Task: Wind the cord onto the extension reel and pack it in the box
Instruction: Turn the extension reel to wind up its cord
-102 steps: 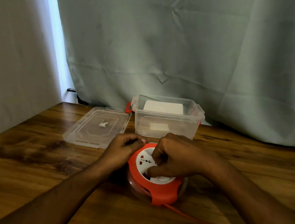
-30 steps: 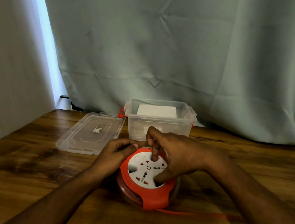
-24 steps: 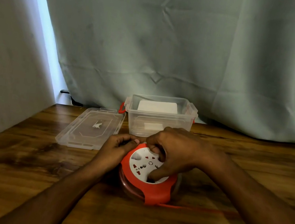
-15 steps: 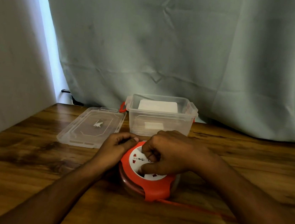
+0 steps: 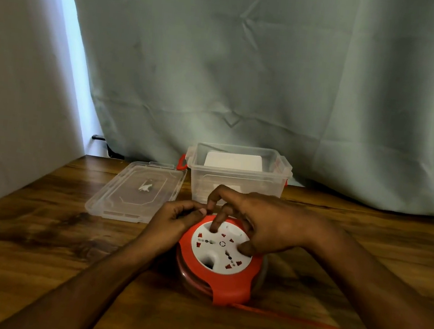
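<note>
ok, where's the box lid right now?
In the head view the clear lid lies flat on the wooden table, left of the open clear box and just beyond the left hand.

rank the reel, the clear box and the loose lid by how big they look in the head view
1. clear box, though the hands hide part of its front.
2. lid, close to the box; it lies flat, so its order is unsure.
3. reel, smallest despite sitting nearest the camera.

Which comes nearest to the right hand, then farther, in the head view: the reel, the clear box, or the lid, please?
1. Reel: under the right hand, touched by its fingers.
2. Clear box: just behind the hand.
3. Lid: flat on the table, off to the left.
</note>
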`<state>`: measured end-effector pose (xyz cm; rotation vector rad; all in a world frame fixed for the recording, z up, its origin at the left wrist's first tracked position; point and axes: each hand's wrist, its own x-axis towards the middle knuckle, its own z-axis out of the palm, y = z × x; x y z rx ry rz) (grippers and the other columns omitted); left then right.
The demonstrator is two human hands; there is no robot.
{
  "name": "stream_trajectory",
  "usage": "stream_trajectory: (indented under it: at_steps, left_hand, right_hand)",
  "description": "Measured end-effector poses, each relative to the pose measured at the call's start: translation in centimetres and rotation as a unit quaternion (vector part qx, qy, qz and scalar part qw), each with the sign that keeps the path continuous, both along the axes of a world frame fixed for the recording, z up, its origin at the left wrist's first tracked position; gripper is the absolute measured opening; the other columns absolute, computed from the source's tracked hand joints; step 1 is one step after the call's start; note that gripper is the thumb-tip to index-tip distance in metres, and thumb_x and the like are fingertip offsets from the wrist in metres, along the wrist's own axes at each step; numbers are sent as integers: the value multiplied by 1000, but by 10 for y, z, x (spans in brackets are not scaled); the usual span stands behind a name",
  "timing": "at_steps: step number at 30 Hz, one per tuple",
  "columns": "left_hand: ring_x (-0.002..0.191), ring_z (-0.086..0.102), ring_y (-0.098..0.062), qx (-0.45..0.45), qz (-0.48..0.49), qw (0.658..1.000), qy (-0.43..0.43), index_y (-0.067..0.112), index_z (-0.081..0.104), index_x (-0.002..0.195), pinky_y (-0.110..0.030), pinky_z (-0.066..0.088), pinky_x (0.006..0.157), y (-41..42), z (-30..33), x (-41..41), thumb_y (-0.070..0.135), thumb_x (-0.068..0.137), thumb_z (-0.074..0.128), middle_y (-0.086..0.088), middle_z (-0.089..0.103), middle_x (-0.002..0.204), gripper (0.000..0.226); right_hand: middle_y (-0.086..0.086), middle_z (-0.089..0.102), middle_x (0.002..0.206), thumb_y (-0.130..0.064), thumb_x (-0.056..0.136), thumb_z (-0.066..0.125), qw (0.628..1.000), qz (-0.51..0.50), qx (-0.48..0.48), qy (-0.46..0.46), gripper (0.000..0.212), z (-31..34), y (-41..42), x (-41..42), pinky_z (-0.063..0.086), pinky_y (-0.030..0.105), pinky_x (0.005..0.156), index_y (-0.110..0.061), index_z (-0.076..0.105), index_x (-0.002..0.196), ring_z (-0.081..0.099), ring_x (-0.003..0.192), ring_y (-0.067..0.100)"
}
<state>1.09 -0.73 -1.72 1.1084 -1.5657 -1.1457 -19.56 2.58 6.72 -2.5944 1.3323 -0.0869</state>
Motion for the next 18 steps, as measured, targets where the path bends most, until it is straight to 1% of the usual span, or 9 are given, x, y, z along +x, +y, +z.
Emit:
stream_trajectory:
  at_steps: [2, 5, 7, 10, 12, 14, 16, 17, 18]
  left_hand:
    - [83, 79, -21, 0, -2, 1000, 2, 22, 77, 107, -28, 62, 69, -1, -1, 0, 23, 101, 58, -3, 81, 96, 20]
    - [84, 79, -22, -2, 0, 1000, -3, 18, 76, 110, -33, 63, 75, 0, 0, -1, 23, 101, 58, -5, 81, 97, 21]
    - [84, 79, -23, -1, 2, 1000, -5, 17, 76, 109, -33, 63, 76, 0, -1, -1, 23, 102, 58, -5, 81, 97, 21]
    - [85, 79, -23, 0, -4, 1000, 0, 15, 76, 109, -33, 63, 76, 0, -2, 0, 22, 102, 58, -7, 81, 97, 21]
    - [86, 79, -24, 1, 0, 1000, 5, 15, 76, 108, -33, 63, 76, 0, -2, 0, 22, 101, 59, -7, 81, 97, 20]
    - [84, 79, -22, -2, 7, 1000, 10, 15, 77, 106, -30, 62, 72, 0, -2, 0, 21, 101, 59, -5, 81, 95, 19]
    - [82, 79, -20, -6, 7, 1000, 9, 16, 77, 103, -26, 61, 69, 0, -2, -1, 21, 101, 59, -4, 81, 94, 18]
    - [81, 79, -19, -6, 6, 1000, 11, 17, 77, 103, -25, 61, 68, 0, -2, -1, 20, 101, 59, -4, 81, 94, 18]
    - [81, 79, -19, -6, 6, 1000, 12, 17, 77, 102, -24, 61, 67, 0, -2, -1, 20, 101, 59, -3, 81, 94, 18]
  right_hand:
    - [-19, 64, 136, -17, 81, 85, 1000, 0, -5, 11, 88, 1, 2, 2, 59, 21, 69, -45, 25, 139, 60, 104, 4]
    - [-17, 64, 136, -21, 78, 88, 1000, -5, -9, 17, 93, 2, 5, 3, 56, 21, 73, -42, 20, 138, 60, 114, 10]
    - [-15, 65, 132, -24, 75, 90, 1000, -4, -13, 12, 94, 2, 6, 3, 56, 22, 73, -41, 20, 136, 60, 114, 13]
    - [-13, 67, 123, -33, 70, 93, 1000, -5, -24, 10, 92, 0, 5, 2, 58, 27, 74, -40, 24, 131, 61, 108, 13]
    - [-13, 66, 114, -40, 70, 92, 1000, -9, -28, 9, 82, 1, 6, 2, 57, 23, 68, -42, 30, 123, 62, 101, 10]
    - [-19, 59, 105, -44, 72, 90, 999, -9, -33, 15, 67, 2, 9, 4, 48, 14, 63, -44, 35, 110, 59, 96, 6]
    - [-24, 52, 92, -46, 73, 89, 999, -5, -44, 26, 54, 3, 12, 5, 38, 10, 59, -44, 38, 92, 55, 87, 2]
    - [-25, 51, 88, -47, 74, 88, 998, -4, -46, 29, 51, 4, 13, 6, 37, 10, 59, -44, 38, 85, 55, 85, 1]
    - [-24, 54, 89, -47, 74, 88, 998, -2, -47, 29, 48, 3, 13, 6, 40, 10, 60, -43, 40, 81, 57, 86, 1]
